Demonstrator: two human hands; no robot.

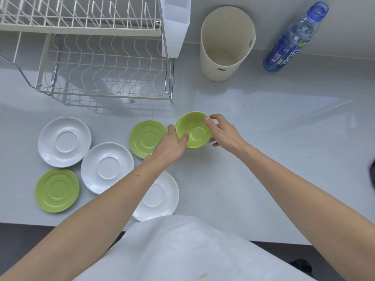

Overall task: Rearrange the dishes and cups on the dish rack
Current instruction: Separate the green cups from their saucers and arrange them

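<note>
A green bowl [194, 129], seemingly nested in a second one, sits on the counter in front of the white two-tier dish rack [101, 63]. My left hand [170, 146] grips its left rim, thumb inside. My right hand [223, 132] holds the right rim. Both rack tiers hold nothing. Green saucers lie at centre [145, 136] and lower left [57, 190]. White saucers lie at left [64, 141], middle [105, 167], and one [160, 196] is partly hidden under my left forearm.
A cream bin [226, 45] stands behind the bowls, a blue plastic bottle [294, 37] to its right. A white cutlery holder [174, 27] hangs on the rack's right side. The counter's front edge [284, 241] runs near my white apron.
</note>
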